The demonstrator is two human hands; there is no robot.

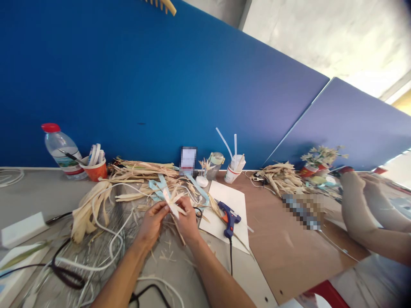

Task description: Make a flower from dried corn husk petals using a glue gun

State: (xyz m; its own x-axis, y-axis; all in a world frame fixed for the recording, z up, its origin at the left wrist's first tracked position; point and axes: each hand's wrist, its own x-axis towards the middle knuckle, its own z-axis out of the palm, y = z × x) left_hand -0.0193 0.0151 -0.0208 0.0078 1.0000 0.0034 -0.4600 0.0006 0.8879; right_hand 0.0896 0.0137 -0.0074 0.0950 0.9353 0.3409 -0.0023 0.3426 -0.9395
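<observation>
My left hand (156, 217) pinches the near side of a pale flower of dried corn husk strips (173, 206). Closed round the flower's right side is my right hand (186, 217), its fingertips partly hidden by the pale petals. A thin brown stick (180, 234) slants down below the flower, beside my right hand; whether it joins the flower I cannot make out. Light blue ribbon (156, 188) and loose husks (135, 196) lie just beyond my hands. To the right, a blue glue gun (229, 219) rests on a white sheet (230, 194).
A bottle (66, 152), a red cup of pens (97, 171), a phone (188, 160) and a cup with glue sticks (233, 171) line the blue partition (144, 85). White cables (117, 246) and husks (86, 214) spread at left. Another person's arms (356, 209) reach in at right.
</observation>
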